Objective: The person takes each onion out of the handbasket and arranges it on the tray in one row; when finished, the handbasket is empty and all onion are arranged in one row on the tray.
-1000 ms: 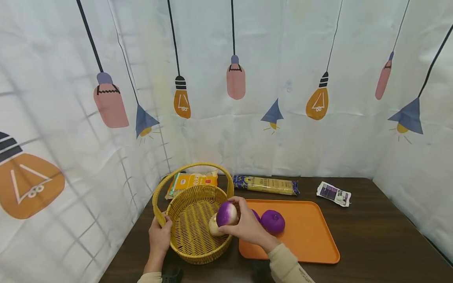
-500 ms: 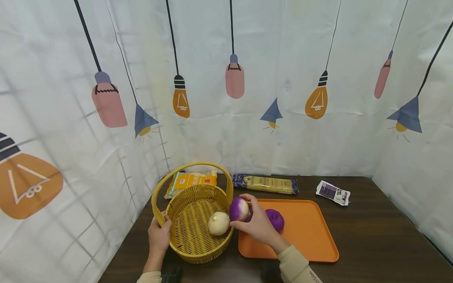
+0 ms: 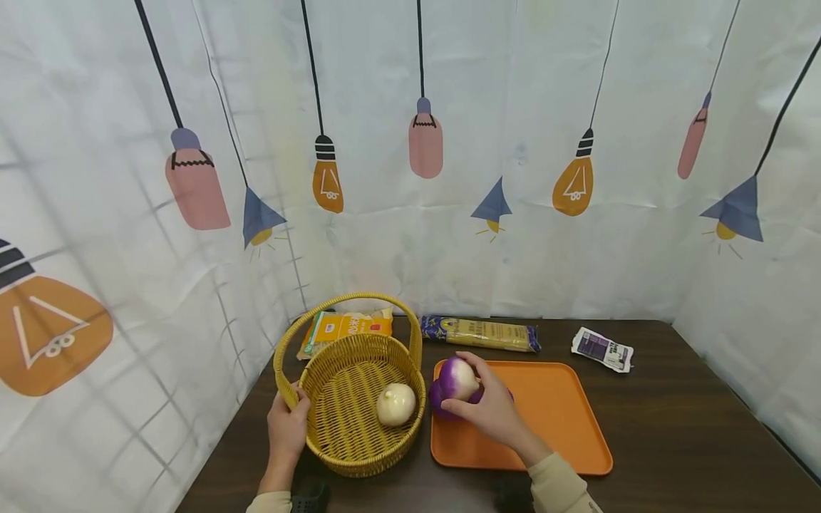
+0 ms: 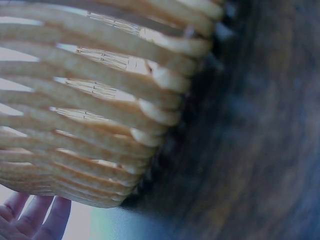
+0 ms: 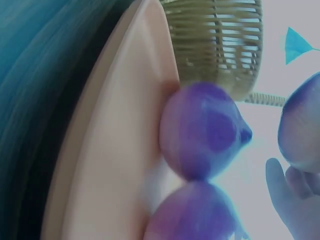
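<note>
My right hand [image 3: 497, 413] holds a purple-and-white turnip [image 3: 459, 379] between thumb and fingers, above the left part of an orange tray [image 3: 558, 420]. Under it on the tray sit purple onions [image 3: 441, 405], mostly hidden in the head view by the turnip and hand. Two of these onions touch each other in the right wrist view, the nearer one with a pointed tip [image 5: 246, 136]. My left hand [image 3: 286, 431] grips the yellow wicker basket [image 3: 343, 406] at its left side, by the foot of the handle. Inside the basket, toward the right wall, lies a white onion [image 3: 395, 405].
Behind the basket lies an orange-and-white food packet [image 3: 355, 325]. A long yellow-and-blue noodle packet [image 3: 490, 335] lies behind the tray. At the back right is a small white-and-purple pouch [image 3: 603, 349]. A printed curtain [image 3: 385, 249] encloses the dark table [image 3: 693, 434].
My right hand has carried the turnip from over the basket, rightward past its rim, to above the tray. The white onion stays in the basket. My left hand keeps its grip.
</note>
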The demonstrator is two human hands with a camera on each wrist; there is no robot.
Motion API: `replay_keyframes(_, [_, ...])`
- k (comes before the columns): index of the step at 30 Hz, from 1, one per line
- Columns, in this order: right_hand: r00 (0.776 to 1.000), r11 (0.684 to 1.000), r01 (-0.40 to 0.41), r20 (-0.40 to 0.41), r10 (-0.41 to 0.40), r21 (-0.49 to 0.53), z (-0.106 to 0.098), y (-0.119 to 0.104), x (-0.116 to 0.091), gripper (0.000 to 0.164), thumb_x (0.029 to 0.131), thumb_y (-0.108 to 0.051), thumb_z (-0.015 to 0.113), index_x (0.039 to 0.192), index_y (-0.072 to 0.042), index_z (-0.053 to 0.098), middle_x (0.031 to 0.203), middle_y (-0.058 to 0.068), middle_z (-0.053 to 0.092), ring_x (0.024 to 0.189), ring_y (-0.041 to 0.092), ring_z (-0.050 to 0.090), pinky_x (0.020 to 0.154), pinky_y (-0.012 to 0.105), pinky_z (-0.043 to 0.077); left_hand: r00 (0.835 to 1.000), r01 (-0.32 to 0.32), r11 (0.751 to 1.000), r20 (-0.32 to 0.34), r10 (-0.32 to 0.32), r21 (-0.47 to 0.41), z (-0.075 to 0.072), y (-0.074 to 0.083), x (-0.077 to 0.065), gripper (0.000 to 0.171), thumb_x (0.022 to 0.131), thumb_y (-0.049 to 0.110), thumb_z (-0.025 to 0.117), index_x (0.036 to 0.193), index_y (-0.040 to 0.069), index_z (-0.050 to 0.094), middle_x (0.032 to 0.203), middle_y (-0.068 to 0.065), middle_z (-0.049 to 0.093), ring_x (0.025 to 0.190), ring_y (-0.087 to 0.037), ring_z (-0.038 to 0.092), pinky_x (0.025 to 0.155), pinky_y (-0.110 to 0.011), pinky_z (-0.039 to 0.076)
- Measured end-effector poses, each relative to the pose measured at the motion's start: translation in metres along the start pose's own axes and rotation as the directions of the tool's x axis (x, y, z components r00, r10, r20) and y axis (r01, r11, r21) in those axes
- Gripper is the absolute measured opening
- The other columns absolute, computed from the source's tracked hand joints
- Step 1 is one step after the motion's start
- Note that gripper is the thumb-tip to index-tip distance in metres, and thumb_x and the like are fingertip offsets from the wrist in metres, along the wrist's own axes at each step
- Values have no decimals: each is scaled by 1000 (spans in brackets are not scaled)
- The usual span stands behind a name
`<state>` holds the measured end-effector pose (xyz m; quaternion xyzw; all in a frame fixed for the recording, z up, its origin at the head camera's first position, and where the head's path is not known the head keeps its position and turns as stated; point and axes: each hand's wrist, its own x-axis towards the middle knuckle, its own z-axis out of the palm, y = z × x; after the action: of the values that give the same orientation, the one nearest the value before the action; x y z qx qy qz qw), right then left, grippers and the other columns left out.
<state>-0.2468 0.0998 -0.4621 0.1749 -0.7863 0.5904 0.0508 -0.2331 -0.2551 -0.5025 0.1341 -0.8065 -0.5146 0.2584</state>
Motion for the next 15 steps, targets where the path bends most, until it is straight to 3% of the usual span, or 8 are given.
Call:
replay_keyframes(9, [997,999,14,-73,-17,-48,-22,5,-10,80,71,-23,88,139,-30,46,135,3,49,108,26,57,81,34,52,1000,2,1000,18,-2,-5,-2,0,-1,13,95,10,49,103,2,55,126,-23,58,88,-27,51,71,-31,39])
replay_keyframes(15, [995,1000,-12,-102,10,-18,-33,9,-20,84,72,-20,87,142,-29,41,136,8,47,109,31,56,76,31,54,1000,6,1000,26,-6,3,-2,-1,0,13,95,10,49,104,2,54,126,-22,58,87,-26,51,72,-32,39])
